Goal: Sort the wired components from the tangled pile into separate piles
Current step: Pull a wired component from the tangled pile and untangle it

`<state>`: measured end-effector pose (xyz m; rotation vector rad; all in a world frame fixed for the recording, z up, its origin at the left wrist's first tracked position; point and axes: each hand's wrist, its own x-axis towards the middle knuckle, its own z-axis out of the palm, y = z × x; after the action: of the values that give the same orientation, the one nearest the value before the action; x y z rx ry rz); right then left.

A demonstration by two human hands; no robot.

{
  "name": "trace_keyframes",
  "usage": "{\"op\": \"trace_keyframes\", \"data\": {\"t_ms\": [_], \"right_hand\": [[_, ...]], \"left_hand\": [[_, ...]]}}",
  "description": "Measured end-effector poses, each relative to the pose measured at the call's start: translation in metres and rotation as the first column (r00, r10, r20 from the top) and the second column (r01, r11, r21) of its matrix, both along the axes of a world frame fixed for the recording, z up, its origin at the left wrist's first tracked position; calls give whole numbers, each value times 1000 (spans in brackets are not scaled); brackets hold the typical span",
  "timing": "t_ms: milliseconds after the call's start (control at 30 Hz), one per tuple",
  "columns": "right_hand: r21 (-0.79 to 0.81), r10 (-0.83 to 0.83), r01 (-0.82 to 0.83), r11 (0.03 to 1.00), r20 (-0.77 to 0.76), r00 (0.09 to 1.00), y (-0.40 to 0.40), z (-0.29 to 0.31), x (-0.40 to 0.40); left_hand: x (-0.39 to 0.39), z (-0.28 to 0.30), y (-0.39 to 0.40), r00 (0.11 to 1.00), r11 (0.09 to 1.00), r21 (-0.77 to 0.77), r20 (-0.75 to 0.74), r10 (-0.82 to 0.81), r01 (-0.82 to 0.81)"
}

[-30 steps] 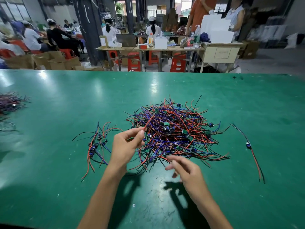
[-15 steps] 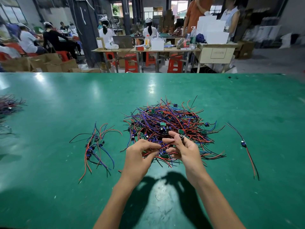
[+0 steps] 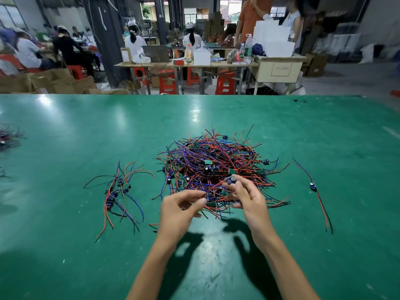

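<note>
At the far left edge of the green table (image 3: 65, 131) I see a small bundle of wires (image 3: 8, 136), partly cut off by the frame. Further right, well apart from it, lies a sorted pile (image 3: 118, 189) of a few wired components, their red, blue and black leads fanned out loosely. Near the table's middle sits the tangled pile (image 3: 214, 161), a dense mound of red, blue, purple and black wires with small green boards and dark parts mixed through it. Both hands work at its near edge. My left hand (image 3: 179, 210) has its fingers curled, thumb and forefinger pinching a wire end close to a small blue part. Just beside it, my right hand (image 3: 249, 200) pinches one wired component (image 3: 231, 180) between thumb and fingertips, lifted slightly above the heap, with a red lead running from it toward the left hand. Well to the right, a single component (image 3: 312, 187) lies alone, its long red and black leads trailing toward me. Beyond the table, seated workers (image 3: 134, 43) and red stools (image 3: 225, 84) fill the workshop.
</note>
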<state>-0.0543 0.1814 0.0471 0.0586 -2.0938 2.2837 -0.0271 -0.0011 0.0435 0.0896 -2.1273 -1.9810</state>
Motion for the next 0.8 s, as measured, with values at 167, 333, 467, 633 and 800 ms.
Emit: {"op": "trace_keyframes", "data": {"t_ms": [167, 333, 467, 633, 800], "right_hand": [[333, -141, 183, 925, -146, 979, 30, -38, 15], [467, -131, 167, 868, -109, 985, 40, -58, 23], [565, -111, 155, 810, -111, 988, 38, -58, 21], [608, -112, 172, 775, -136, 984, 36, -59, 18], [601, -108, 166, 782, -131, 985, 37, -59, 19]], "left_hand": [[-17, -3, -70, 896, 896, 70, -33, 442, -439], [-20, -35, -134, 771, 653, -552, 27, 636, -519], [-19, -44, -130, 786, 595, -627, -45, 617, -503], [-47, -23, -100, 858, 463, -790, -150, 491, -402], [-91, -21, -68, 878, 526, -849, 211, 429, -53]]}}
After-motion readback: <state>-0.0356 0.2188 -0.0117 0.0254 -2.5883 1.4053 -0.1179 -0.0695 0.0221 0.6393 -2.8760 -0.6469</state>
